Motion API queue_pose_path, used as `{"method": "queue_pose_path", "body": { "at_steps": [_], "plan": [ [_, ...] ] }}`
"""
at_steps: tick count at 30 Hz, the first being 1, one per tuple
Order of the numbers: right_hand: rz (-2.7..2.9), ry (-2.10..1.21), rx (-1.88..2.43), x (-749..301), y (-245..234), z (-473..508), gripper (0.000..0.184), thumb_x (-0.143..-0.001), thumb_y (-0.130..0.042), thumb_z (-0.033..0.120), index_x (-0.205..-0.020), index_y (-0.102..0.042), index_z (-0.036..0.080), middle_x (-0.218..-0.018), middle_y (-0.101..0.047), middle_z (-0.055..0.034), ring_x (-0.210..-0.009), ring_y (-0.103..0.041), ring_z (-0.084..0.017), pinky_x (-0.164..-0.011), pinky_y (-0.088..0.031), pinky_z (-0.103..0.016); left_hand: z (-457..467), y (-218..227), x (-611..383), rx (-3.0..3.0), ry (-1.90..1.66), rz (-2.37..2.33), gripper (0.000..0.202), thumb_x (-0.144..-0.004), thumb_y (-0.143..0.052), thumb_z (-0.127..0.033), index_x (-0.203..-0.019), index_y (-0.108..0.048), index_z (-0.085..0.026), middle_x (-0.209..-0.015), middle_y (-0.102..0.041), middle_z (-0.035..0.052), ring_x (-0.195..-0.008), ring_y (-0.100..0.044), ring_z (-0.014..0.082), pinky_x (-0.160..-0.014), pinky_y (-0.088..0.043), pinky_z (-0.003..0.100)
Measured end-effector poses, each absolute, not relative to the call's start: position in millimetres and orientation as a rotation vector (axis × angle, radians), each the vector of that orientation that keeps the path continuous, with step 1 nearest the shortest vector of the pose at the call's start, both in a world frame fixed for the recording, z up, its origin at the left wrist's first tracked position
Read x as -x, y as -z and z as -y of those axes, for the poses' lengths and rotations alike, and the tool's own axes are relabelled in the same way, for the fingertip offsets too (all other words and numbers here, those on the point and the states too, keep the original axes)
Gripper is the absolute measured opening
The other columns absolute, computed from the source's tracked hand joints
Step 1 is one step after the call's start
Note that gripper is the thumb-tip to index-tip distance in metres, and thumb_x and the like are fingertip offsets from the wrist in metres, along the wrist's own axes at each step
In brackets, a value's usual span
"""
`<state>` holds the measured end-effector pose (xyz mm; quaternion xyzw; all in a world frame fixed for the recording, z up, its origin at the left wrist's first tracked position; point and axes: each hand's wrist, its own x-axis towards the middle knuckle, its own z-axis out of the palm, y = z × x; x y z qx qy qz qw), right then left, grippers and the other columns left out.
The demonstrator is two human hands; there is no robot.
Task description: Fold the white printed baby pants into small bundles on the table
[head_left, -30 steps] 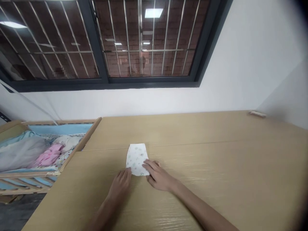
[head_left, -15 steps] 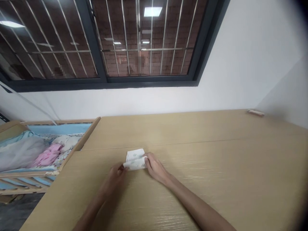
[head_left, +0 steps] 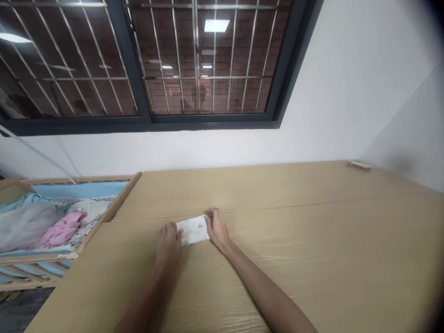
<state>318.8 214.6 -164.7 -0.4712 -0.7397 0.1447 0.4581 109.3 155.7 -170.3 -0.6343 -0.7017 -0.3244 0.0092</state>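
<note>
A small white folded cloth (head_left: 193, 230) with a sparse printed pattern lies on the pale wooden tabletop (head_left: 277, 268). It forms a flat, neat rectangle; whether it is fabric or a padded item I cannot tell. My left hand (head_left: 169, 241) holds its left edge, thumb over the top near the lower corner. At the opposite side, my right hand (head_left: 217, 229) grips the right edge, thumb along the side and fingers curled by the far corner. The undersides of the fingers are hidden.
On the left stands a wooden crib (head_left: 126, 199) with blue lining, a pink cloth (head_left: 62, 230) and pale bedding inside. Behind the table are a white wall and a barred window (head_left: 204, 121). A small flat object (head_left: 360, 165) lies at the far right corner. A seam crosses the tabletop.
The cloth's near flap has been folded over away from me, leaving one flat rectangle. My left hand has moved up along the left edge, and my right hand has shifted slightly farther away.
</note>
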Motion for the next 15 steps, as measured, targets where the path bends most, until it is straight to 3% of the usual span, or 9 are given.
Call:
{"method": "queue_pose_path", "body": {
  "at_steps": [3, 6, 8, 15],
  "plan": [
    [2.082, -0.175, 1.024, -320.7, 151.8, -202.0, 0.042, -0.103, -0.041, 0.032, -0.141, -0.049, 0.016, -0.144, -0.052, -0.0182, -0.138, -0.044, -0.029, -0.115, -0.037, -0.049, -149.0, 170.9, -124.5, 2.055, 1.083, 1.967, 0.050, -0.103, -0.037, -0.038, -0.143, -0.040, -0.009, -0.144, -0.050, 0.0250, -0.137, -0.046, 0.0356, -0.109, -0.042, 0.053],
    [2.470, -0.189, 0.820, -316.7, 145.8, -192.8, 0.054, -0.102, -0.043, 0.031, -0.154, -0.038, 0.016, -0.157, -0.042, -0.0146, -0.148, -0.033, -0.027, -0.121, -0.029, -0.048, -140.2, 177.3, -141.4, 2.274, 1.002, 1.679, 0.067, -0.104, -0.034, -0.044, -0.158, -0.014, -0.008, -0.159, -0.034, 0.0230, -0.150, -0.029, 0.0323, -0.118, -0.034, 0.051],
    [2.600, -0.217, 0.782, -313.6, 146.5, -190.5, 0.058, -0.101, -0.045, 0.030, -0.156, -0.035, 0.015, -0.161, -0.036, -0.0136, -0.151, -0.027, -0.026, -0.124, -0.024, -0.048, -134.7, 184.0, -147.1, 2.330, 0.852, 1.666, 0.070, -0.105, -0.032, -0.044, -0.160, -0.004, -0.012, -0.162, -0.031, 0.0200, -0.151, -0.026, 0.0312, -0.118, -0.033, 0.052],
    [2.584, -0.286, 0.930, -329.1, 151.3, -193.9, 0.061, -0.106, -0.034, 0.041, -0.161, -0.024, 0.016, -0.165, -0.026, -0.0106, -0.154, -0.018, -0.023, -0.126, -0.018, -0.047, -126.3, 196.3, -128.3, 2.280, 0.663, 1.736, 0.075, -0.105, -0.034, -0.048, -0.161, -0.004, -0.009, -0.162, -0.030, 0.0210, -0.151, -0.025, 0.0313, -0.115, -0.035, 0.048]
  ]
}}
